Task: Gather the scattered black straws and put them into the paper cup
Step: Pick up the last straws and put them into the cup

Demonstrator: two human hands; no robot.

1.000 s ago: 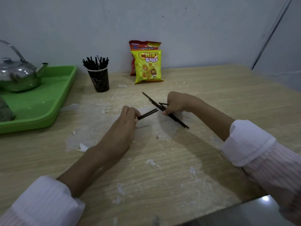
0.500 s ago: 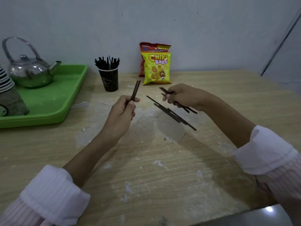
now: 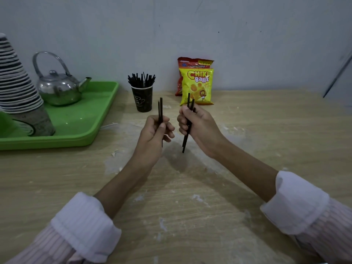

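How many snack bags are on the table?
2. The yellow bag stands in front; the red bag is behind it, mostly hidden.

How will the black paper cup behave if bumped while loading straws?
Probably light: the paper cup seems to hold only straws. Likely tippy: its base is narrower than its rim, and the straws stick out above it. May slide on the flat table.

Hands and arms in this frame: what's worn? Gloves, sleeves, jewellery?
No gloves, rings or watch on the left hand or the right hand; forearms are bare. The left sleeve and the right sleeve are pale with fine pinkish stripes, each turned back into a wide plain white cuff.
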